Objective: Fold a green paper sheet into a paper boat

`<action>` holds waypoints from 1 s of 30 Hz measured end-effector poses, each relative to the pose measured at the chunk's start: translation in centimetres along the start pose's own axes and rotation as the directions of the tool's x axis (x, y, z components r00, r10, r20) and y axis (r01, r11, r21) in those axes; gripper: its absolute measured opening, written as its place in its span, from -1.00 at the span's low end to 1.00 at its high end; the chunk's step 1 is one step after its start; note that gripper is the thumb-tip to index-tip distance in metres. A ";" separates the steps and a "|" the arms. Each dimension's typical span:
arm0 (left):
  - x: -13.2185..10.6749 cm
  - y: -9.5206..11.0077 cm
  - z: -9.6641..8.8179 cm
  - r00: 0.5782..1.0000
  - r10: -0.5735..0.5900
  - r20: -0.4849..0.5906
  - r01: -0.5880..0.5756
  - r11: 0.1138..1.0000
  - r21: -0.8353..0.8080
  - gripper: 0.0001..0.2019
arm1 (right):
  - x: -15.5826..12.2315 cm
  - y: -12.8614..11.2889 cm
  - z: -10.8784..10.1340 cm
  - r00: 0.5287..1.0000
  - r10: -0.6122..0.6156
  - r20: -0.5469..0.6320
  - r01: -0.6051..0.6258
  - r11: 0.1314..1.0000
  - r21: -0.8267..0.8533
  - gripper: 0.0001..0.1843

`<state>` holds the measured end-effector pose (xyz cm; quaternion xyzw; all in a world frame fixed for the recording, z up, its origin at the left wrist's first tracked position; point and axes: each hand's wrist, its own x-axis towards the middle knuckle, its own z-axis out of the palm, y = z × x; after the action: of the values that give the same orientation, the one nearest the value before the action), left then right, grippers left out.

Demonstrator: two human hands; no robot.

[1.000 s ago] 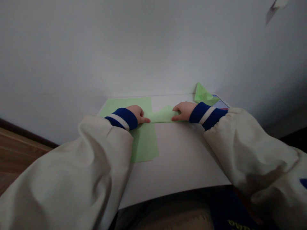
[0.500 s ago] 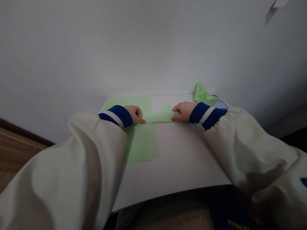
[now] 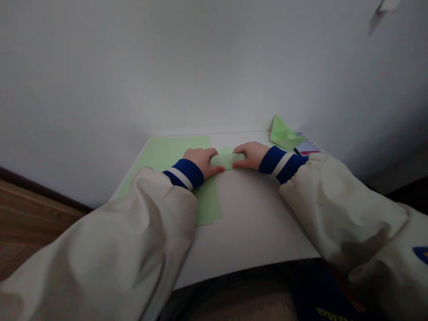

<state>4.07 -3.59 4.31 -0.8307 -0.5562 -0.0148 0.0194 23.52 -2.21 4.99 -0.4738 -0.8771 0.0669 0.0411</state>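
A folded piece of light green paper [image 3: 226, 161] is held up between my two hands, over the white tabletop [image 3: 254, 214]. My left hand [image 3: 203, 161] grips its left end, thumb at the near edge and fingers behind. Its right end is pinched the same way by my right hand [image 3: 251, 155]. A small rounded part of the paper shows above its far edge. Flat green paper sheets [image 3: 209, 203] lie beneath and beside my left forearm, partly hidden by the sleeve.
At the back right corner stands a folded green paper boat [image 3: 284, 135], beside a printed blue and white item [image 3: 308, 147]. A grey-white wall [image 3: 207, 67] rises right behind the table. Brown wood [image 3: 30, 218] shows at the far left.
My left hand has moved right, towards my right hand, which shifted slightly left. The paper between them now looks shorter and its ends are wrapped in the fingers.
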 end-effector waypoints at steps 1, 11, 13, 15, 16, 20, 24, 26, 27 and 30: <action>0.0 -0.1 0.0 1.000 -0.005 0.014 0.005 1.000 -0.009 -0.48 | 0.0 0.1 -0.1 1.000 0.007 0.017 -0.007 1.000 -0.002 -0.56; 0.2 -0.6 0.6 0.995 -0.041 0.086 0.049 0.995 -0.087 -0.48 | -0.4 1.7 -1.4 0.966 0.121 0.228 -0.116 0.993 -0.034 -0.70; 0.2 -0.6 0.6 0.994 -0.049 0.094 0.057 0.994 -0.088 -0.48 | -0.4 1.7 -1.6 0.951 0.170 0.260 -0.152 0.984 -0.088 -0.69; 0.2 -0.6 0.5 0.993 -0.061 0.097 0.070 0.993 -0.097 -0.48 | -0.5 1.8 -1.8 0.935 0.210 0.286 -0.184 0.976 -0.113 -0.67; 0.2 -0.6 0.6 0.993 -0.062 0.098 0.073 0.992 -0.106 -0.48 | -0.6 1.8 -1.8 0.926 0.227 0.301 -0.201 0.973 -0.114 -0.67; 0.4 -0.7 0.7 0.994 -0.039 0.101 0.054 0.987 -0.151 -0.50 | -0.7 1.9 -1.9 0.907 0.272 0.322 -0.250 0.962 -0.111 -0.65; 0.5 -0.8 0.8 0.995 -0.013 0.100 0.030 0.986 -0.166 -0.53 | -0.8 1.8 -1.9 0.915 0.262 0.308 -0.234 0.964 -0.125 -0.66; 0.4 -0.8 0.8 0.995 -0.009 0.097 0.025 0.986 -0.166 -0.53 | -0.8 1.8 -1.9 0.916 0.262 0.305 -0.230 0.963 -0.139 -0.65; 0.4 -0.8 0.8 0.995 -0.005 0.095 0.021 0.986 -0.164 -0.53 | -0.8 1.8 -1.9 0.914 0.269 0.305 -0.234 0.961 -0.144 -0.65; 0.4 -0.8 0.7 0.996 -0.001 0.092 0.015 0.988 -0.156 -0.51 | -0.8 1.9 -2.0 0.899 0.295 0.324 -0.264 0.955 -0.136 -0.63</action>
<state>3.44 -2.89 3.62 -0.8273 -0.5568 -0.0203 -0.0714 25.79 -1.68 6.62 -0.5773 -0.7959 0.1141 -0.1423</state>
